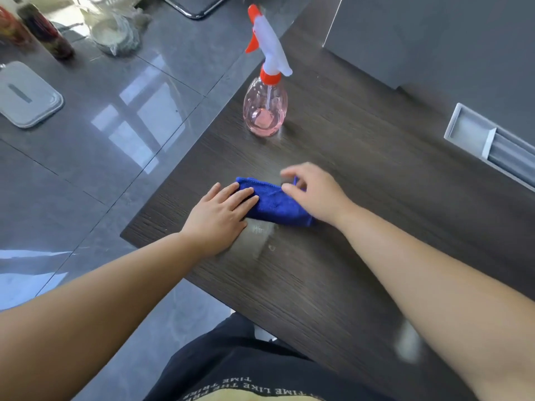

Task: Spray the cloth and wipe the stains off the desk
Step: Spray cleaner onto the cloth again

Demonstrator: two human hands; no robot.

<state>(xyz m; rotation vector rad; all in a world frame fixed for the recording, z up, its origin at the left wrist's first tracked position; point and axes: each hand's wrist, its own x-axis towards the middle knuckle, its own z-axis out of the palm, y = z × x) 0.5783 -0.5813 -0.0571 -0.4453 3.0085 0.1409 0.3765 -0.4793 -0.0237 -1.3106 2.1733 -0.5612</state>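
Pressing flat, fingers together, the left hand is pinning a blue cloth on the desk while the right hand is pinching its edge.

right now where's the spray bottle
In the head view, the spray bottle stands upright on the dark desk, beyond the blue cloth, near the desk's left edge.

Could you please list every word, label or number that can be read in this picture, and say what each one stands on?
"TIME LIKE THE" on the black shirt, seen upside down; this line is cut off at both ends.
A second line below it on the shirt starts "TIME"; the rest is too blurred to read.
Spray bottle, blue cloth and bottles at top left: no readable text.
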